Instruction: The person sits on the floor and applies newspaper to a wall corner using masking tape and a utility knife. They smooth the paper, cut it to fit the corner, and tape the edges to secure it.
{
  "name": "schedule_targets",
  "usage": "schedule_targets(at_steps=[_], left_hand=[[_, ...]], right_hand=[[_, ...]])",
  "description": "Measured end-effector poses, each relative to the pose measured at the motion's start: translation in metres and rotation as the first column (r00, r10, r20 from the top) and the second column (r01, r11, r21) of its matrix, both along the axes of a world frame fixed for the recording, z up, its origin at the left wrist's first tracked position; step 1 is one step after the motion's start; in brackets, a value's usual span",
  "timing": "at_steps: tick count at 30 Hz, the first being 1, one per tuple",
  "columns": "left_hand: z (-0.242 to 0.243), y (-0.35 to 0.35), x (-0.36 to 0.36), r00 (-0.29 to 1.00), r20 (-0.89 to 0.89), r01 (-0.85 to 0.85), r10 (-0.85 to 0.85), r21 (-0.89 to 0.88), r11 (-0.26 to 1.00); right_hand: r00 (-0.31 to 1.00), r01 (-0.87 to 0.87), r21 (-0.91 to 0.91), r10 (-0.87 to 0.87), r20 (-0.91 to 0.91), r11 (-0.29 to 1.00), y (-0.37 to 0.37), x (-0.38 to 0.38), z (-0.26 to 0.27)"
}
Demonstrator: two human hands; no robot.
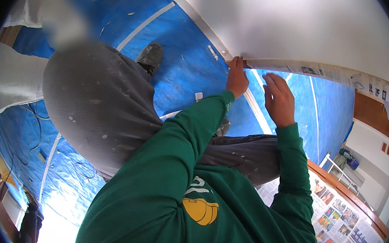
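My left hand (237,77) reaches to the lower corner of a white wall (297,16). Its fingertips touch the end of a brown wooden trim (245,65), and whether they grip anything there is hidden. From that spot a strip of newspaper (338,79) runs to the right along the wall's bottom edge. Just right of the left hand, my right hand (280,101) is raised over blue sheeting (196,72). Its thumb stands apart from lightly bent fingers, with nothing visible between them.
Pale tape strips (146,26) cross the sheeting. Cables (34,137) lie at the left, near white draped cloth (11,79). More newspaper (336,213) covers a surface edged by a wooden rail (349,194) at lower right. A white metal frame (341,170) stands beyond it.
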State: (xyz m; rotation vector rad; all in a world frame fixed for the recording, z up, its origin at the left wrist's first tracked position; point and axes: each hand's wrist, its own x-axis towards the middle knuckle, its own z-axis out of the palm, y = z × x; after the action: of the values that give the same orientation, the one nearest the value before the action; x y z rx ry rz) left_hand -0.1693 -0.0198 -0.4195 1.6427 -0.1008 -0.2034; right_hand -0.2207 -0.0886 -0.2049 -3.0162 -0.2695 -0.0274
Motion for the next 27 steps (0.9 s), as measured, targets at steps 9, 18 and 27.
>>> schedule_targets(at_steps=[9, 18, 27], left_hand=[[0.073, -0.026, -0.019, 0.96, 0.276, -0.007, 0.052, -0.162, 0.987], [0.011, -0.028, -0.008, 0.985, 0.171, 0.025, -0.015, -0.057, 0.998], [0.065, -0.04, -0.007, 0.997, -0.014, 0.073, -0.072, 0.061, 0.995]], right_hand=[[0.789, 0.47, 0.051, -0.394, -0.471, 0.881, -0.068, -0.074, 0.012], [0.767, 0.557, 0.173, -0.423, -0.483, 0.812, -0.076, -0.107, 0.02], [0.77, 0.592, 0.199, -0.475, -0.425, 0.781, -0.08, -0.125, 0.031]])
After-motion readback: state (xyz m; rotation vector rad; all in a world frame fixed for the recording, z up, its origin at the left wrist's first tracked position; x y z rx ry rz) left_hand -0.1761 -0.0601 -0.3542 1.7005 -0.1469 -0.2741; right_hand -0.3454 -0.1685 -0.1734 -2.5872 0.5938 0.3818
